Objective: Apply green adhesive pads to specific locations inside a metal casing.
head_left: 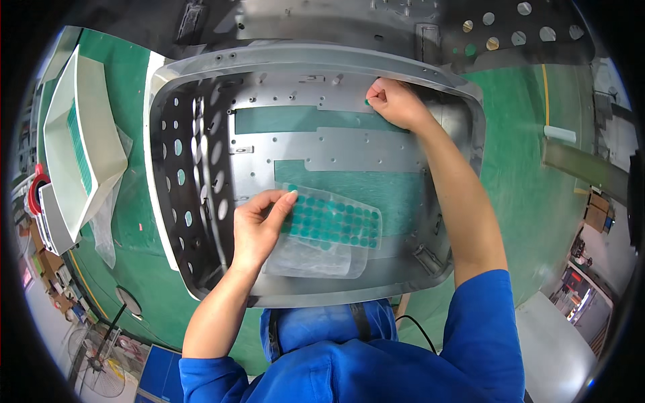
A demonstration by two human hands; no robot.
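My left hand [256,228] pinches the upper left corner of a clear sheet of round green stickers [336,219]. Beneath that sheet lies a cloudy plastic backing sheet [308,260]. Both are over the inside of a grey metal housing [269,145], a deep tray-like shell with cut-outs, studs and small holes. At the far right of its floor, my right hand [398,105] is closed, with a small green dot sticker [367,102] showing at its fingertips. Whether the dot touches the metal I cannot tell.
Left of the housing, a white bin [101,144] with more green sticker sheets stands on the green work surface [127,74], a red tape roll [37,193] beyond it. Another perforated metal part [376,20] lies along the far side. A standing fan [101,369] is at lower left.
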